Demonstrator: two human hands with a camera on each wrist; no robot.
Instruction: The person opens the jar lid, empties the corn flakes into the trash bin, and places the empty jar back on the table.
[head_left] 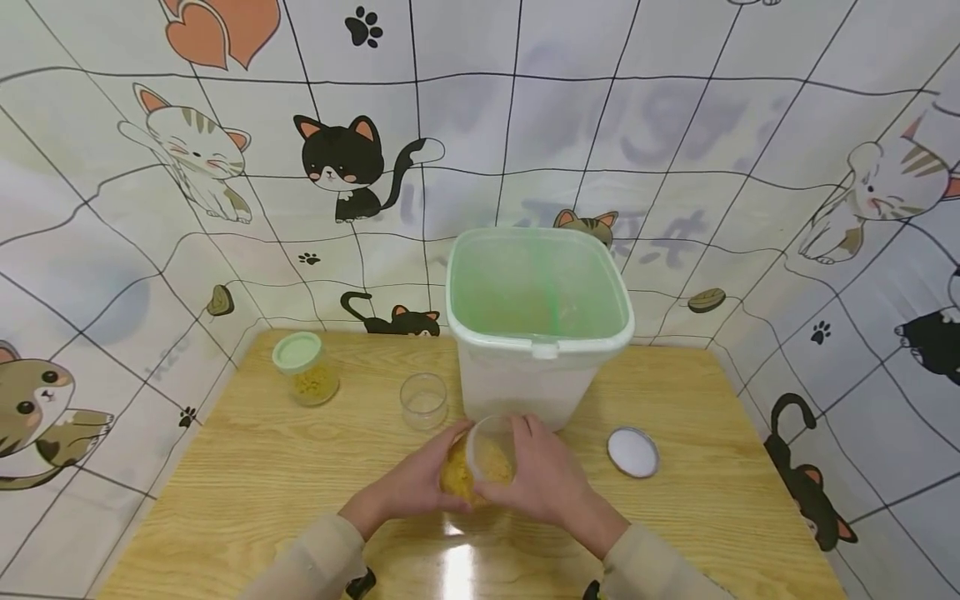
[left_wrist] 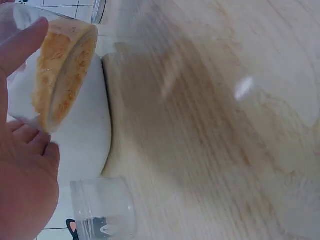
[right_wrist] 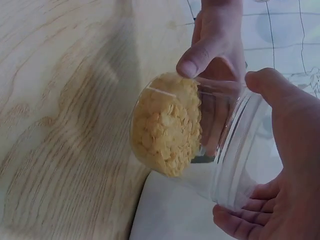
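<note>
Both hands hold a clear jar [head_left: 492,457], tilted, with pale yellow flakes [right_wrist: 167,125] gathered in its bottom part. My left hand [head_left: 420,482] grips the jar's lower side, its thumb and fingers spread around it. Around the rim curl the thumb and fingers of my right hand [head_left: 551,479]. No lid covers the held jar. A round white lid [head_left: 633,452] lies on the table to the right. Behind the left hand stands an uncovered clear jar [head_left: 423,401], which also shows in the left wrist view.
A large white bin [head_left: 517,383] with a greenish interior stands directly behind the hands. On the left of the wooden table [head_left: 247,467] is a jar with a green lid [head_left: 297,352] and yellow contents. Cat-patterned sheeting [head_left: 480,125] surrounds the table's back and sides.
</note>
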